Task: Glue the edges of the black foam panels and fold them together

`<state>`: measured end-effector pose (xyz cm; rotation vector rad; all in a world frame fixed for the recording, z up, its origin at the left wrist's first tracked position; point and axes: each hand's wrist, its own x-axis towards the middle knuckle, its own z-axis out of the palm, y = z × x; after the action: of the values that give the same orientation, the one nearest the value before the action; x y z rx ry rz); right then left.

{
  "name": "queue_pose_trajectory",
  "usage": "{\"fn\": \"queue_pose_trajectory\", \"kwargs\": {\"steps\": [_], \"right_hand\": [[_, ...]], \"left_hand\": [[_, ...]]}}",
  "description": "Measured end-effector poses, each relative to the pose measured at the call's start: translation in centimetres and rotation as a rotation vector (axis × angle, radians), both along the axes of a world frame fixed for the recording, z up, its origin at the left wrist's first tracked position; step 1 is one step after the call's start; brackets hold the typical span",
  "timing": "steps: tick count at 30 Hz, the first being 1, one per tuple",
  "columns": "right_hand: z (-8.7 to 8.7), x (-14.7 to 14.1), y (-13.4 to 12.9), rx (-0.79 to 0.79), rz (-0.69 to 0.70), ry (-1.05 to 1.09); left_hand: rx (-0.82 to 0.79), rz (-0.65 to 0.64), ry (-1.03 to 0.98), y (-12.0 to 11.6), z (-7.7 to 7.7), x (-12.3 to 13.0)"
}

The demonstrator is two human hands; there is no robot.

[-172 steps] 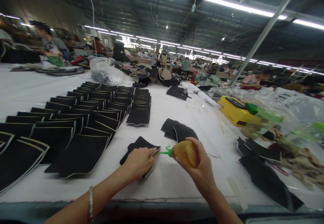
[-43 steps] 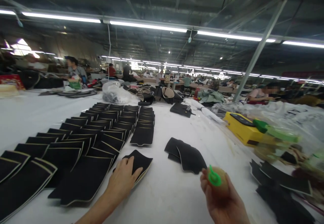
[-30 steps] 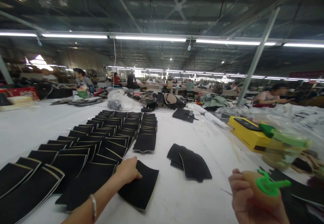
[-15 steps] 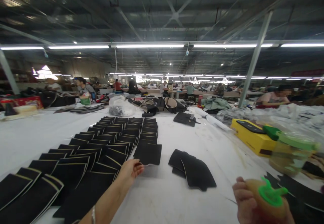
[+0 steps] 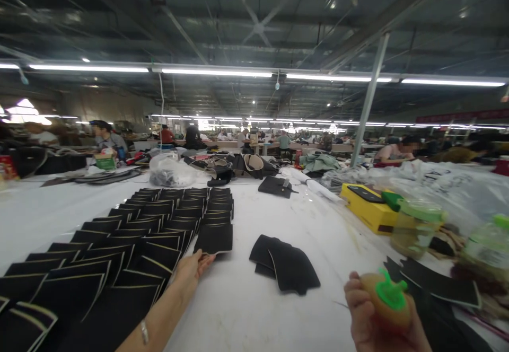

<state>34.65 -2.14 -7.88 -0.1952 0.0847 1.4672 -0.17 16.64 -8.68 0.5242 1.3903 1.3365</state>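
Note:
My left hand [image 5: 193, 272], a bracelet at its wrist, pinches the near edge of a black fabric or leather piece [image 5: 214, 239]. That piece lies at the near right end of overlapping rows of black pieces [image 5: 131, 256] with pale edges. In my right hand [image 5: 358, 309] is a rounded amber bottle [image 5: 385, 301] with a bright green nozzle cap, held above the table's right side. Between my hands a few loose black pieces [image 5: 294, 264] lie overlapped on the white table [image 5: 254, 315].
On the right stand a yellow box [image 5: 366, 211] with a phone on it and a green-lidded jar [image 5: 415, 230]. More black pieces [image 5: 441, 283] lie nearby. Plastic bags [image 5: 170, 170], a black flap piece [image 5: 275, 186] and a fabric heap [image 5: 320, 161] sit farther back. People work beyond.
My view has turned right, so the scene sits farther left. The piece in my left hand is a little closer to the rows. My right hand still grips the bottle.

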Motion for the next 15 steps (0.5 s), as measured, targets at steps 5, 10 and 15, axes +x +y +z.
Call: {"fn": "queue_pose_trajectory", "kwargs": {"steps": [5, 10, 15], "right_hand": [[1.4, -1.5, -0.3, -0.015, -0.058, 0.080], [1.3, -2.5, -0.1, 0.054, -0.084, 0.081], [0.9, -3.3, 0.2, -0.066, -0.211, 0.046]], "left_hand": [[0.022, -0.186, 0.220, -2.9, -1.4, 2.4], [0.242, -0.548, 0.488, -4.7, -2.7, 9.2], [0.303, -0.654, 0.649, -3.8, -3.4, 15.9]]}}
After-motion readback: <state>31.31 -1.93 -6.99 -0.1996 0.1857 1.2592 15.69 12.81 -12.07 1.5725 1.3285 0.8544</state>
